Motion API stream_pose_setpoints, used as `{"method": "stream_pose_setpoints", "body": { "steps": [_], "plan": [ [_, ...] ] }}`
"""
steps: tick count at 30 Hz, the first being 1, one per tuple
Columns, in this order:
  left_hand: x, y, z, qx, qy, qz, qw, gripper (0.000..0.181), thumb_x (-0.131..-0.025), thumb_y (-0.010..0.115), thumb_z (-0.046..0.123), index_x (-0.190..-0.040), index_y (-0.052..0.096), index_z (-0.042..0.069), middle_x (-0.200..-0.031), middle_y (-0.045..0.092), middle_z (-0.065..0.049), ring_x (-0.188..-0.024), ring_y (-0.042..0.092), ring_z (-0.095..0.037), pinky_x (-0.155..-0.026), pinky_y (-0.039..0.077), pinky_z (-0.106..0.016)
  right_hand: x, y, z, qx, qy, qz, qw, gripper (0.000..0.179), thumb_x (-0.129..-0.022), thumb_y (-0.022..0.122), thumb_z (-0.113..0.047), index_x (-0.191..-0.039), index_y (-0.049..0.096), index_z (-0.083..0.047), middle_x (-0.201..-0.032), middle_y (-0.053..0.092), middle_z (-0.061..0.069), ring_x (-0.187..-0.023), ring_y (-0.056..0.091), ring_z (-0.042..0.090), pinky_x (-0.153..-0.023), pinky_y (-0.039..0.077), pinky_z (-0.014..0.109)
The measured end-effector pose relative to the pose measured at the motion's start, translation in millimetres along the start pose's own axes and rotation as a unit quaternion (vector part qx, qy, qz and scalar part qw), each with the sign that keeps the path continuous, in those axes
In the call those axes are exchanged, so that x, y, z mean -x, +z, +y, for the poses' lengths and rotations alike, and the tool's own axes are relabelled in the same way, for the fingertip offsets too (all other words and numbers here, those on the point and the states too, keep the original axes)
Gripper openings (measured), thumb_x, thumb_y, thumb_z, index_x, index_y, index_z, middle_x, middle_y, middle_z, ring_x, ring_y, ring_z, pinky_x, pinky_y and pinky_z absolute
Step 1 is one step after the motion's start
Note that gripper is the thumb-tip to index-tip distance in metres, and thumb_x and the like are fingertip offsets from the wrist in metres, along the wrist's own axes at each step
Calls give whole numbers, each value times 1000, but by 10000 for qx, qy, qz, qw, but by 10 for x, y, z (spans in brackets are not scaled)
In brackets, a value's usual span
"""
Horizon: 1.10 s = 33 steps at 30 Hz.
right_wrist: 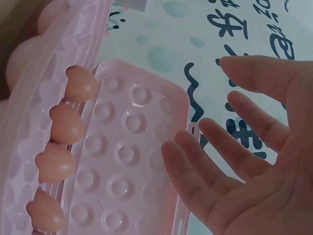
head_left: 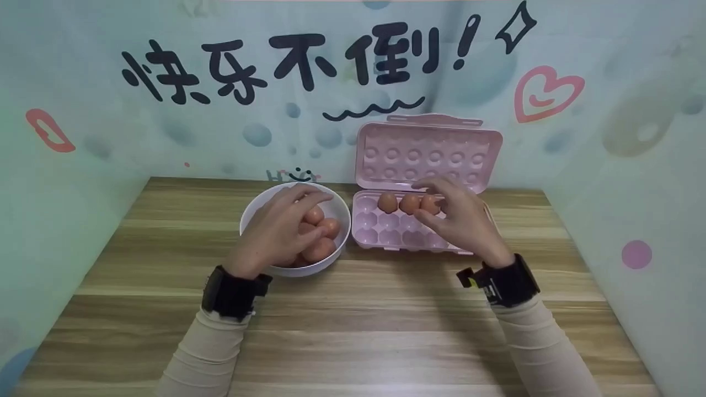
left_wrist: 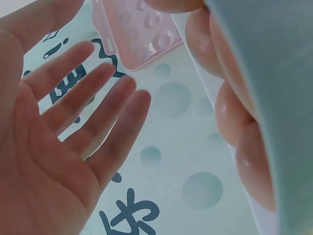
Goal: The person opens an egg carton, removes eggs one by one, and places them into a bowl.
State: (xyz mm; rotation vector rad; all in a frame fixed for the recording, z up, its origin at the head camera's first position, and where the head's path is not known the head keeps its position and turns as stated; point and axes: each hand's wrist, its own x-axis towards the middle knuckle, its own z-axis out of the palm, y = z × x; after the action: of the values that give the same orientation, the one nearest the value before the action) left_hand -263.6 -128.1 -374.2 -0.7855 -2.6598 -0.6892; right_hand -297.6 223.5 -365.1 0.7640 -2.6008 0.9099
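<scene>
My left hand [head_left: 276, 231] hovers over a white bowl [head_left: 341, 208] that holds several brown eggs [head_left: 320, 251]. In the left wrist view the left palm [left_wrist: 44, 171] faces the camera, fingers extended and nothing held, beside the bowl's eggs [left_wrist: 254, 166]. A pink egg carton [head_left: 389, 239] stands right of the bowl, its lid [head_left: 430, 142] raised. Over the carton's right part is my right hand [head_left: 466, 220], partly hiding its cups. The right wrist view shows that hand [right_wrist: 249, 166] with spread, relaxed fingers and no egg. Several eggs [right_wrist: 67, 122] sit in the carton's back row.
Bowl and carton stand side by side on a wood-grain table [head_left: 353, 331]. Behind them hangs a pale printed cloth [head_left: 309, 132] with black characters, and the raised lid stands close to it. Similar pale panels flank both sides.
</scene>
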Motion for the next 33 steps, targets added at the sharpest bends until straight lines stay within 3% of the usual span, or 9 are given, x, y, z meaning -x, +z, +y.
{"method": "stream_pose_setpoints", "body": {
  "steps": [5,12,20,26,29,33],
  "plan": [
    [-29,-13,-16,-61,-20,-22,10000,57,-95,79,36,-147,62,18,-150,56,-6,-142,51,-31,-117,43,-49,-118,-39,90,17,-14,-356,9994,46,-90,82,-7,-133,67,-9,-135,65,11,-120,62,30,-94,57,48],
    [-103,-88,-31,-212,-61,-508,9985,64,-97,77,40,-154,55,21,-161,47,-9,-149,44,-34,-122,36,-54,-313,10,193,299,-230,-799,9961,49,-90,84,-12,-135,67,-7,-137,65,12,-128,59,35,-105,50,51],
    [-144,-67,-58,-161,-173,-716,9971,66,-97,76,43,-155,54,22,-162,46,-9,-150,43,-35,-120,38,-58,-592,246,262,642,-226,-1480,9866,52,-85,79,-3,-136,67,-4,-137,62,16,-127,58,34,-108,49,49],
    [-131,-27,-81,-198,-30,-574,9982,64,-98,75,47,-153,57,20,-162,47,-10,-150,43,-35,-120,39,-56,-707,464,314,923,-62,-1914,9771,54,-85,80,-1,-137,67,-4,-134,61,18,-120,59,34,-103,53,46],
    [-132,-3,-74,-214,31,-513,9984,61,-99,74,46,-152,58,21,-161,48,-10,-150,43,-33,-120,40,-53,-733,560,334,950,-54,-1952,9761,47,-86,83,-4,-131,69,-4,-126,63,16,-115,57,32,-101,52,46],
    [-133,17,-68,-184,29,-497,9986,60,-98,75,42,-152,58,23,-161,49,-8,-151,42,-31,-121,39,-51,-769,681,350,828,-239,-1921,9776,33,-81,85,-3,-112,73,-2,-101,65,13,-101,56,28,-86,51,41]
  ]
}}
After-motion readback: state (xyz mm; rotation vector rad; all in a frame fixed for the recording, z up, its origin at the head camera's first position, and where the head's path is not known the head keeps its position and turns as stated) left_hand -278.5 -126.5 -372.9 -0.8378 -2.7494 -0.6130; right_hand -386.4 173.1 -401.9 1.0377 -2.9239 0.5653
